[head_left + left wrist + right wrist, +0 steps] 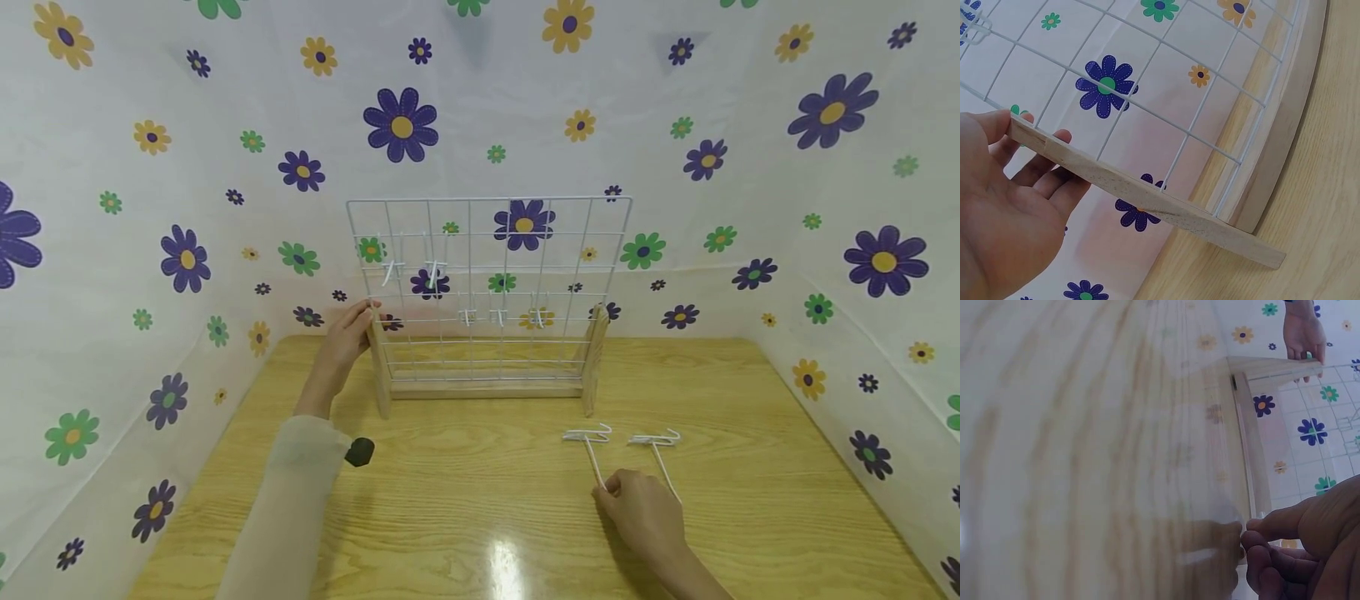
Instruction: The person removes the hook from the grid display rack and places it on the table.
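A white wire grid panel (487, 199) stands upright in a wooden stand (487, 389). My left hand (345, 342) grips the top of the stand's left side post (1147, 190), thumb on one face and fingers behind. Several white hooks hang on the grid, including an upper left hook (434, 273) and a lower right hook (538, 317). On the table, my right hand (647, 510) pinches the near end of a white display hook (592, 460) between thumb and fingertips. In the right wrist view, the fingers largely hide that hook.
A second white hook (656, 439) lies just right of the pinched one, its rod running towards the right hand. The wooden table (450, 492) is bordered by a flower-printed white sheet (480, 100) at the back and sides. A small dark object (360, 452) sits against the left sleeve.
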`<action>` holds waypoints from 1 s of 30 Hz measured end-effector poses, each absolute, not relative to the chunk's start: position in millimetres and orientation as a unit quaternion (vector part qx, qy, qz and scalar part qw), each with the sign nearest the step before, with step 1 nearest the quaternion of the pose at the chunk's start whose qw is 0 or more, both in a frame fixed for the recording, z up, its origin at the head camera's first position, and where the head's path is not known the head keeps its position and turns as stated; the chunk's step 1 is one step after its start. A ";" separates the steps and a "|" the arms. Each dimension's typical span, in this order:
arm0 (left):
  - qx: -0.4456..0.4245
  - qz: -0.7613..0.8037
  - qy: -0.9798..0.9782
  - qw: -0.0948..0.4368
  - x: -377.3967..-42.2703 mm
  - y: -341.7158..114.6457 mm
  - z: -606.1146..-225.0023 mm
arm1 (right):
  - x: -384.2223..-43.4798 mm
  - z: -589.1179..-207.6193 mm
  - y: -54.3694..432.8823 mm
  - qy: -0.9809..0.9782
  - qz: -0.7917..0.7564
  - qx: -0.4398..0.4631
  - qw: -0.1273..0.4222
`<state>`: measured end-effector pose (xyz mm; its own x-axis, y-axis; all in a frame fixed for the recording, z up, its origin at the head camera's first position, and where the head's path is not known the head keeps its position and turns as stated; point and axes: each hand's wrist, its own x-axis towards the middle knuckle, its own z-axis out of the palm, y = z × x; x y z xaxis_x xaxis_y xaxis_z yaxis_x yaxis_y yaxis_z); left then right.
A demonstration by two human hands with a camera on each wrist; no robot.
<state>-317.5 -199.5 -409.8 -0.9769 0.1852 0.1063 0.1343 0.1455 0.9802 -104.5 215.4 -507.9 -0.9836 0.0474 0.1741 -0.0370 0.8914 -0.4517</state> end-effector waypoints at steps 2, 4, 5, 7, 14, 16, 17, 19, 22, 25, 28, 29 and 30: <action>0.106 0.644 0.758 0.014 -318.2 -198.3 -410.6 | -104.7 -507.8 215.4 -0.968 0.234 -0.006 0.088; 0.104 0.645 0.757 0.008 -319.3 -197.7 -411.5 | -105.0 -507.8 215.4 -0.968 0.237 -0.010 0.083; 0.104 0.647 0.755 0.006 -320.0 -197.4 -412.1 | -105.1 -507.8 215.3 -0.968 0.239 -0.012 0.080; 0.102 0.651 0.753 0.000 -320.1 -196.5 -412.4 | -105.3 -508.0 215.2 -0.967 0.242 -0.015 0.076; 0.098 0.654 0.750 0.002 -319.0 -195.1 -408.3 | -104.8 -507.2 216.1 -0.966 0.249 -0.022 0.063; 0.098 0.653 0.751 0.005 -319.2 -195.1 -407.6 | -104.9 -505.8 217.0 -0.965 0.254 -0.027 0.054; 0.099 0.652 0.752 0.005 -319.3 -195.0 -407.2 | -104.9 -504.8 217.5 -0.965 0.257 -0.030 0.051; 0.101 0.652 0.751 0.006 -319.2 -194.9 -406.6 | -105.3 -502.6 218.7 -0.963 0.264 -0.035 0.045; 0.104 0.652 0.751 0.008 -318.3 -194.9 -405.7 | -105.9 -498.5 220.7 -0.960 0.273 -0.029 0.049; 0.109 0.652 0.751 0.013 -318.0 -195.2 -405.6 | -106.9 -494.1 222.6 -0.959 0.276 -0.013 0.062; 0.111 0.653 0.749 0.016 -318.7 -195.7 -406.0 | -109.4 -489.6 223.7 -0.960 0.271 -0.002 0.075; 0.112 0.653 0.749 0.017 -319.5 -196.0 -406.7 | -110.3 -487.6 223.8 -0.959 0.272 -0.002 0.077; 0.112 0.655 0.747 0.018 -319.9 -196.1 -407.3 | -111.3 -485.4 223.7 -0.959 0.272 0.000 0.080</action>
<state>-319.9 -196.1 -407.3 -0.9742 0.1912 0.1197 0.1437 0.1169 0.9827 -111.3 223.7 -485.4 -0.9872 0.0430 0.1538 -0.0440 0.8526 -0.5208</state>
